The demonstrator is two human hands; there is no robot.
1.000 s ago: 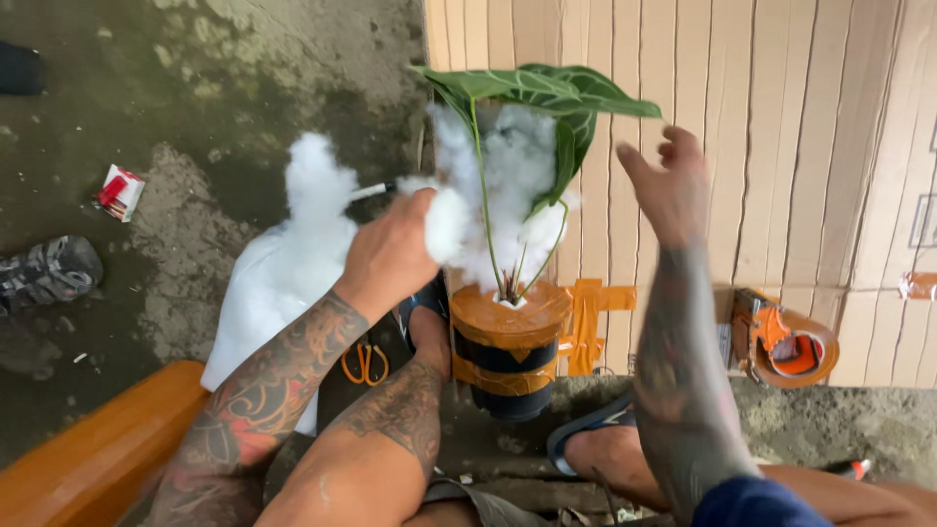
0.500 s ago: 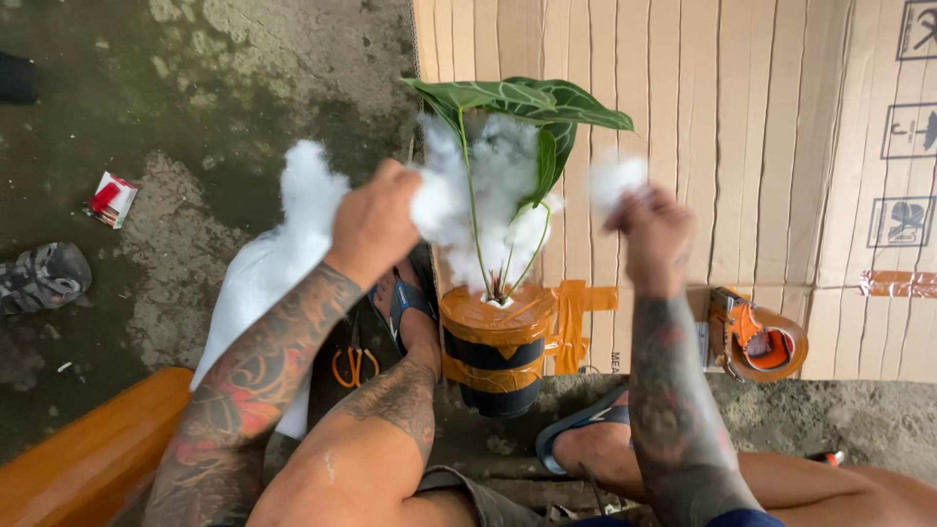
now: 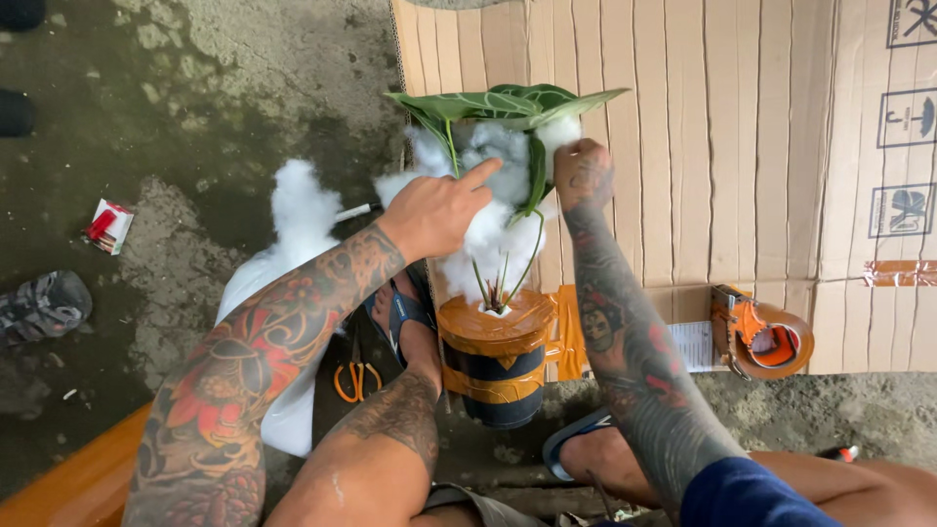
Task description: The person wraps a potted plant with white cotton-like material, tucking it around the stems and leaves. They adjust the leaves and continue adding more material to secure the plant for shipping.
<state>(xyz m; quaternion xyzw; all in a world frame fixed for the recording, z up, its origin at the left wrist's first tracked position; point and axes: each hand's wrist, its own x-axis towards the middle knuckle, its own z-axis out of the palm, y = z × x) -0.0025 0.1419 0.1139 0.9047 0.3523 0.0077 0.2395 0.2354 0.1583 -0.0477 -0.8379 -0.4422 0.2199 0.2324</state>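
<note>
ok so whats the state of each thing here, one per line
left hand: pressing white stuffing, forefinger out
right hand: closed on stuffing behind the leaves
white stuffing: packed around the stems
plant pot: upright, wrapped in tape
tape dispenser: lying on cardboard
scissors: lying on the ground

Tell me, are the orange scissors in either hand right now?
No, the orange scissors lie on the ground below the left hand.

An orange tape dispenser (image 3: 761,337) lay at three o'clock on flattened cardboard (image 3: 703,146). Orange-handled scissors (image 3: 357,376) rested at seven o'clock. A small red-and-white box (image 3: 107,224) and a grey sandal (image 3: 44,304) sat at nine o'clock on the concrete floor (image 3: 195,88).
</note>
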